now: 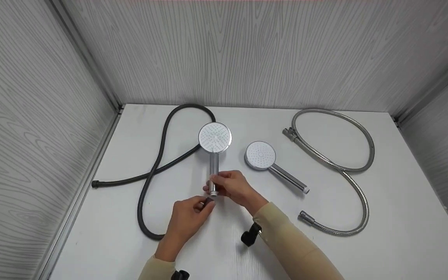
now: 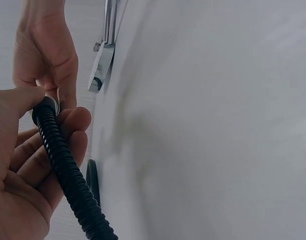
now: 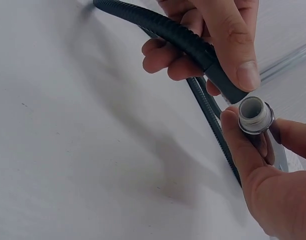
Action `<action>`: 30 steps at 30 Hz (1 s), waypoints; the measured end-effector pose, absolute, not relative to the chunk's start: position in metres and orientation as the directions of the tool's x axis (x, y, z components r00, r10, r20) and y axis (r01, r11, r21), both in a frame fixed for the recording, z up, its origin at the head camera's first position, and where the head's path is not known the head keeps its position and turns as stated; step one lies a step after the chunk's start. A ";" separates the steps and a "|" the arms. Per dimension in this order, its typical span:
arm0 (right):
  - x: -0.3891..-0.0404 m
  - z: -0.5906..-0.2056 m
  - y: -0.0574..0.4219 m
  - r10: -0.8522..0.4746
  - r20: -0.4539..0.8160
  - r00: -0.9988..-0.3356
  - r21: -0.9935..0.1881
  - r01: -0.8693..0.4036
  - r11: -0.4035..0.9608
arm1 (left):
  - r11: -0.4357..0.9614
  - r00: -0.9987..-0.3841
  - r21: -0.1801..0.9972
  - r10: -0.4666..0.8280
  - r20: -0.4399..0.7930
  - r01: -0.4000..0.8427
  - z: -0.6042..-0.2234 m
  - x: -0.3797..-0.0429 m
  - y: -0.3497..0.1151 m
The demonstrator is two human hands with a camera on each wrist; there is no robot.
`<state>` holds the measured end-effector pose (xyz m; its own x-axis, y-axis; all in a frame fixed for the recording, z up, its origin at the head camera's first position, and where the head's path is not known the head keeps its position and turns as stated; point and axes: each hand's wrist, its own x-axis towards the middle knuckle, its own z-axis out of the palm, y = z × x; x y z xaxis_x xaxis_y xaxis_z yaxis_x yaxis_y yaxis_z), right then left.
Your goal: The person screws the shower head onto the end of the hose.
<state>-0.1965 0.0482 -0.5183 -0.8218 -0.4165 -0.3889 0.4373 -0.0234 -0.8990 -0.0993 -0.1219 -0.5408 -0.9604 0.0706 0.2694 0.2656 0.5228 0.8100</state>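
My right hand (image 1: 235,187) grips the chrome handle of a round shower head (image 1: 215,138), its white spray face turned up. The handle's open white threaded end (image 3: 254,111) points toward me. Between thumb and fingers my left hand (image 1: 189,216) pinches the end of a black ribbed shower hose (image 2: 68,170). In the right wrist view the hose's smooth end fitting (image 3: 225,85) sits right beside the threaded end, at an angle to it. From the left hand the hose loops away over the white table, passing behind the shower head.
A second shower head (image 1: 261,155) lies to the right of the hands, handle toward the front right. Farther right a silver metal hose (image 1: 360,194) lies looped. Grey wood-grain panels (image 1: 224,50) enclose the white table (image 1: 403,233) at the back and sides.
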 end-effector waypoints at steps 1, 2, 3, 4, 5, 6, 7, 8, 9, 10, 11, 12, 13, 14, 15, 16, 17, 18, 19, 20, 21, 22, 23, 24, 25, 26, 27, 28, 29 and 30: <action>-0.197 -0.518 0.048 -0.415 -0.389 -0.822 -0.899 0.438 -0.025 | 0.523 -0.962 0.811 0.067 0.266 0.261 -0.541 -0.100 -0.121; -0.197 -0.519 0.047 -0.414 -0.390 -0.823 -0.898 0.439 -0.025 | 0.525 -0.963 0.812 0.064 0.262 0.256 -0.540 -0.100 -0.121; -0.197 -0.519 0.047 -0.413 -0.391 -0.822 -0.897 0.440 -0.027 | 0.528 -0.965 0.812 0.060 0.256 0.249 -0.540 -0.100 -0.120; -0.197 -0.520 0.046 -0.412 -0.392 -0.822 -0.897 0.441 -0.027 | 0.532 -0.966 0.812 0.055 0.251 0.241 -0.540 -0.100 -0.119; -0.197 -0.520 0.046 -0.410 -0.394 -0.822 -0.896 0.443 -0.027 | 0.536 -0.968 0.811 0.052 0.246 0.235 -0.539 -0.100 -0.119; -0.197 -0.520 0.045 -0.409 -0.396 -0.822 -0.895 0.445 -0.029 | 0.540 -0.969 0.810 0.049 0.242 0.229 -0.539 -0.101 -0.118; -0.197 -0.520 0.045 -0.407 -0.396 -0.823 -0.895 0.445 -0.030 | 0.547 -0.969 0.806 0.045 0.242 0.226 -0.539 -0.101 -0.117; -0.197 -0.520 0.044 -0.404 -0.396 -0.825 -0.895 0.445 -0.032 | 0.554 -0.969 0.802 0.040 0.243 0.224 -0.539 -0.101 -0.116; -0.196 -0.520 0.044 -0.401 -0.395 -0.827 -0.895 0.444 -0.034 | 0.560 -0.969 0.799 0.033 0.244 0.220 -0.539 -0.101 -0.115; -0.196 -0.520 0.044 -0.399 -0.394 -0.828 -0.895 0.444 -0.038 | 0.566 -0.969 0.795 0.025 0.247 0.217 -0.539 -0.101 -0.114; -0.196 -0.519 0.043 -0.397 -0.391 -0.830 -0.895 0.443 -0.043 | 0.573 -0.968 0.791 0.016 0.252 0.215 -0.539 -0.101 -0.113; -0.195 -0.519 0.043 -0.396 -0.390 -0.831 -0.895 0.443 -0.048 | 0.579 -0.966 0.787 0.006 0.258 0.214 -0.539 -0.101 -0.112; -0.195 -0.519 0.043 -0.395 -0.386 -0.833 -0.896 0.440 -0.052 | 0.584 -0.965 0.784 -0.005 0.263 0.211 -0.539 -0.101 -0.111; -0.195 -0.519 0.043 -0.394 -0.384 -0.835 -0.897 0.439 -0.056 | 0.587 -0.963 0.783 -0.016 0.268 0.208 -0.539 -0.102 -0.110; -0.194 -0.520 0.043 -0.394 -0.381 -0.837 -0.898 0.436 -0.058 | 0.590 -0.962 0.780 -0.025 0.274 0.207 -0.539 -0.102 -0.108; -0.194 -0.520 0.042 -0.393 -0.378 -0.838 -0.899 0.434 -0.062 | 0.593 -0.960 0.779 -0.034 0.278 0.205 -0.539 -0.102 -0.107; -0.194 -0.521 0.042 -0.391 -0.375 -0.841 -0.900 0.432 -0.064 | 0.596 -0.958 0.777 -0.042 0.283 0.203 -0.539 -0.102 -0.106; -0.194 -0.521 0.042 -0.388 -0.374 -0.842 -0.900 0.430 -0.066 | 0.599 -0.957 0.775 -0.050 0.287 0.201 -0.539 -0.103 -0.105; -0.194 -0.522 0.042 -0.385 -0.371 -0.845 -0.902 0.426 -0.066 | 0.601 -0.955 0.774 -0.058 0.292 0.200 -0.540 -0.103 -0.104; -0.194 -0.522 0.041 -0.381 -0.369 -0.847 -0.904 0.423 -0.065 | 0.602 -0.953 0.773 -0.067 0.296 0.198 -0.540 -0.103 -0.103; -0.194 -0.522 0.041 -0.378 -0.368 -0.849 -0.905 0.421 -0.065 | 0.604 -0.951 0.773 -0.075 0.300 0.196 -0.540 -0.103 -0.102; -0.194 -0.522 0.041 -0.373 -0.370 -0.851 -0.904 0.421 -0.065 | 0.605 -0.949 0.772 -0.083 0.303 0.194 -0.540 -0.103 -0.102; -0.194 -0.522 0.040 -0.369 -0.372 -0.852 -0.903 0.423 -0.066 | 0.606 -0.948 0.772 -0.091 0.304 0.189 -0.540 -0.103 -0.101; -0.194 -0.522 0.040 -0.364 -0.375 -0.853 -0.903 0.425 -0.065 | 0.607 -0.948 0.773 -0.097 0.304 0.186 -0.540 -0.103 -0.100; -0.194 -0.522 0.040 -0.359 -0.378 -0.854 -0.903 0.426 -0.063 | 0.607 -0.948 0.774 -0.103 0.302 0.181 -0.540 -0.103 -0.100; -0.194 -0.522 0.039 -0.354 -0.380 -0.855 -0.903 0.426 -0.060 | 0.606 -0.949 0.777 -0.109 0.295 0.171 -0.540 -0.103 -0.099; -0.194 -0.522 0.039 -0.348 -0.385 -0.855 -0.901 0.429 -0.058 | 0.605 -0.951 0.780 -0.115 0.287 0.162 -0.540 -0.103 -0.099; -0.194 -0.522 0.038 -0.344 -0.385 -0.856 -0.902 0.428 -0.055 | 0.602 -0.954 0.784 -0.121 0.275 0.150 -0.540 -0.103 -0.099; -0.194 -0.522 0.038 -0.339 -0.385 -0.858 -0.903 0.426 -0.053 | 0.597 -0.957 0.790 -0.125 0.261 0.138 -0.540 -0.103 -0.098; -0.194 -0.523 0.038 -0.336 -0.383 -0.861 -0.905 0.423 -0.051 | 0.588 -0.961 0.799 -0.127 0.244 0.125 -0.539 -0.103 -0.098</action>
